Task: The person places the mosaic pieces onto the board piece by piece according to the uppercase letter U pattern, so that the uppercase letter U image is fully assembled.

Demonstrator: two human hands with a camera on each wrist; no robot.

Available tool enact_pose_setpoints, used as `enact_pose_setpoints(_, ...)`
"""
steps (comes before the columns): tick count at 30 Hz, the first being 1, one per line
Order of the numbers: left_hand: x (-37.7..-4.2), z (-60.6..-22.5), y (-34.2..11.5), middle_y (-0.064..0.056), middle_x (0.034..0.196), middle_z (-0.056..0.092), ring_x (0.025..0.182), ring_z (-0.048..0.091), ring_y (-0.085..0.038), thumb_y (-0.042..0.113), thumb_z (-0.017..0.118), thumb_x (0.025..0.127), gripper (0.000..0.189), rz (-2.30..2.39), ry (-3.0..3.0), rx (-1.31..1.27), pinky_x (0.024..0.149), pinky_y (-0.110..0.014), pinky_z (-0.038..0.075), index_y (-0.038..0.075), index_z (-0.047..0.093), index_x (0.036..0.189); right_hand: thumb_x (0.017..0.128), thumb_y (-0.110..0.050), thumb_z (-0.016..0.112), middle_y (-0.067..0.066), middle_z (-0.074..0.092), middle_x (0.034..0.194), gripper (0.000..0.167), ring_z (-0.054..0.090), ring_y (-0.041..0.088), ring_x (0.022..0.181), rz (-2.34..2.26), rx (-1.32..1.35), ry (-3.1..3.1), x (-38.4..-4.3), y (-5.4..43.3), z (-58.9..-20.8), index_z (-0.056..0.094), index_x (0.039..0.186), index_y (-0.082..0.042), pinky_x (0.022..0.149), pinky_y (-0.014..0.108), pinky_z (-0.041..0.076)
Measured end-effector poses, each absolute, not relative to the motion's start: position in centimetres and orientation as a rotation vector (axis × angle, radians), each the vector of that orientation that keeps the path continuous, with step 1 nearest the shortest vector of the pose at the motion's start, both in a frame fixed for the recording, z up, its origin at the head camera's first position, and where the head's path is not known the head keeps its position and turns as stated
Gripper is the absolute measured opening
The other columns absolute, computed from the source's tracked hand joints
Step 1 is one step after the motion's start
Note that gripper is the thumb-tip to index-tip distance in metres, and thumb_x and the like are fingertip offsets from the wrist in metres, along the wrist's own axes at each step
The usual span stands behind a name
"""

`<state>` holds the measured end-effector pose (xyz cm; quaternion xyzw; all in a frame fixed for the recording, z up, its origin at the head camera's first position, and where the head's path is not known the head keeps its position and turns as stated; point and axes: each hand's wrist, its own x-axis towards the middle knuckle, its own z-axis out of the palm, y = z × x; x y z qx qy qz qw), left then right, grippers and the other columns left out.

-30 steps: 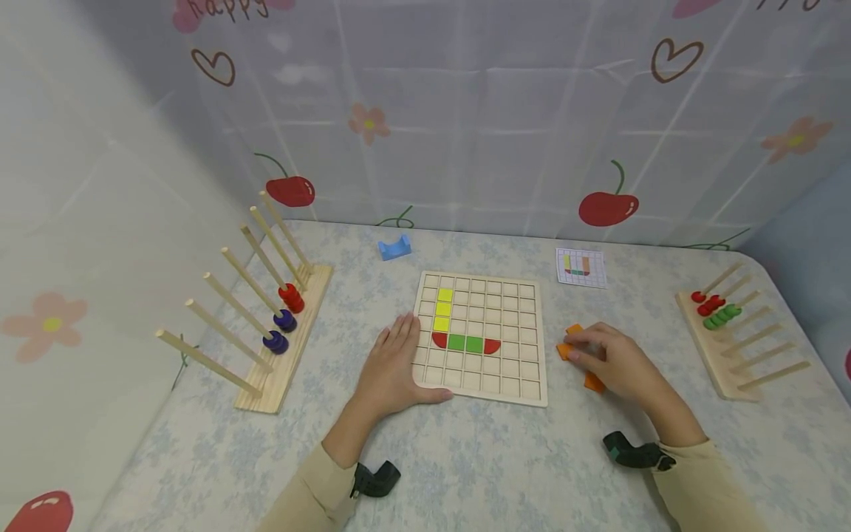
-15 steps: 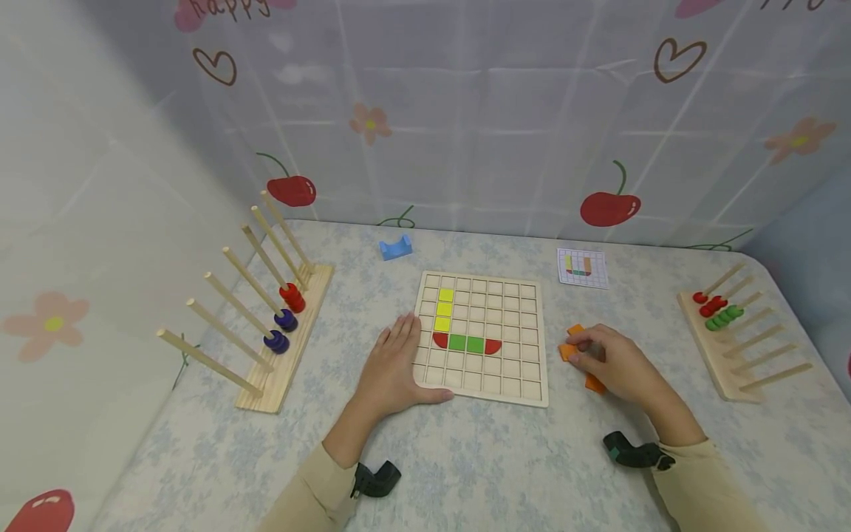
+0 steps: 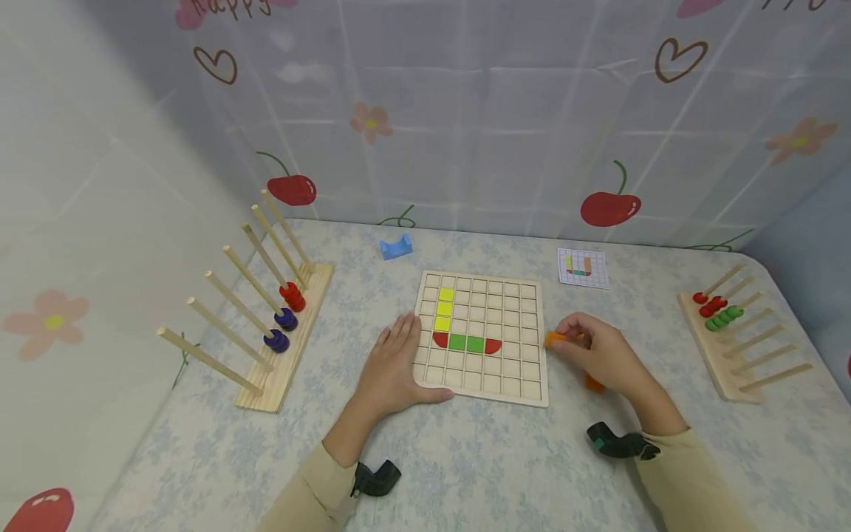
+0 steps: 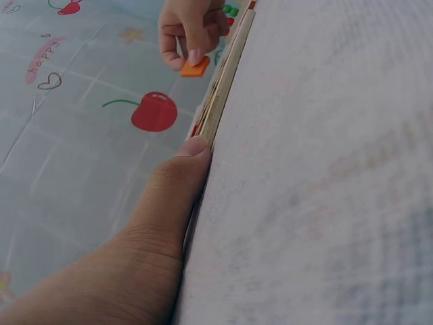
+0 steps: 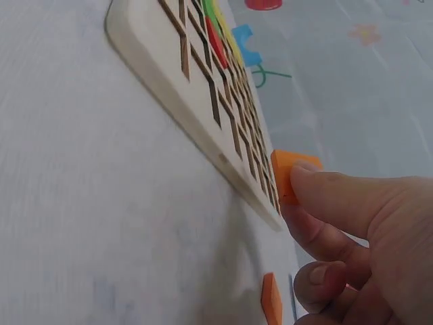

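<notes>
A wooden grid board [image 3: 495, 383] lies at the middle of the table. Several yellow squares [image 3: 442, 309] form a column in it, above a row of two green squares [image 3: 457, 342] between red rounded pieces [image 3: 493, 346]. My left hand [image 3: 392, 373] rests at the board's left side, fingers straight, thumb along its near edge. Just off the right edge, my right hand [image 3: 608, 358] pinches an orange square tile [image 5: 285, 177] between thumb and fingers, raised above the table. Another orange tile [image 3: 594, 383] lies on the table below that hand.
A pattern card [image 3: 582, 268] lies behind the right hand. Left stands a peg rack [image 3: 302, 314] with red and blue beads; a smaller rack [image 3: 714, 355] with red and green beads is at right. A blue curved block [image 3: 395, 247] sits at the back.
My right hand has picked up an orange tile from the table and moved left with it, toward the board's right edge. The left hand stays in place.
</notes>
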<state>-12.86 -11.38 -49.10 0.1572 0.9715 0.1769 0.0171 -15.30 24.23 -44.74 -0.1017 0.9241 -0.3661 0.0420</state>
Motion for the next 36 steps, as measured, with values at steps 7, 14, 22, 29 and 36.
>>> enact_pose_setpoints(7, -12.9, -49.0, -11.3, -0.010, 0.168, 0.012, 0.156, 0.008, -0.023, 0.087, 0.066, 0.062, 0.138, 0.568, 3.013, 0.484, 0.126, -0.046, 0.013, 0.004, 0.012, 0.159, 0.092, -0.021, 0.072, 0.005, 0.067, 0.098, 0.015, 0.049, 0.019, 0.068, -1.187, -0.327, 2.759, -16.6, 21.0, -44.6, 0.063, 0.103, -0.015, 0.058, 0.025, 0.042)
enact_pose_setpoints(14, -12.9, -48.9, -11.3, -0.011, 0.167, 0.013, 0.156, 0.009, -0.024, 0.087, 0.065, 0.062, 0.138, 0.564, 3.019, 0.496, 0.126, -0.047, 0.015, 0.003, 0.013, 0.159, 0.092, -0.021, 0.072, 0.005, 0.066, 0.096, 0.016, 0.050, 0.017, 0.066, -1.215, -0.353, 2.715, -17.6, 18.3, -44.8, 0.064, 0.103, -0.014, 0.061, 0.025, 0.044)
enact_pose_setpoints(22, -12.8, -49.0, -11.3, -0.011, 0.167, 0.013, 0.156, 0.009, -0.024, 0.087, 0.065, 0.062, 0.138, 0.564, 3.018, 0.491, 0.126, -0.047, 0.015, 0.003, 0.013, 0.159, 0.093, -0.020, 0.071, 0.004, 0.066, 0.095, 0.014, 0.052, 0.018, 0.070, -1.217, -0.350, 2.686, -18.0, 16.5, -44.8, 0.064, 0.103, -0.014, 0.062, 0.026, 0.044)
enact_pose_setpoints(29, -12.9, -49.1, -11.3, -0.010, 0.168, 0.011, 0.156, 0.007, -0.023, 0.088, 0.064, 0.062, 0.138, 0.556, 3.006, 0.477, 0.126, -0.046, 0.013, 0.005, 0.011, 0.159, 0.093, -0.024, 0.071, 0.002, 0.065, 0.093, 0.015, 0.049, 0.018, 0.066, -1.174, -0.348, 2.691, -18.1, 16.0, -45.1, 0.064, 0.103, -0.015, 0.060, 0.026, 0.042)
enact_pose_setpoints(36, -12.9, -49.1, -11.3, -0.011, 0.168, 0.012, 0.156, 0.008, -0.024, 0.088, 0.064, 0.062, 0.139, 0.554, 3.015, 0.480, 0.126, -0.046, 0.014, 0.004, 0.012, 0.159, 0.093, -0.020, 0.071, 0.002, 0.064, 0.091, 0.014, 0.049, 0.018, 0.070, -1.146, -0.369, 2.732, -18.2, 15.7, -45.3, 0.064, 0.103, -0.014, 0.064, 0.029, 0.041)
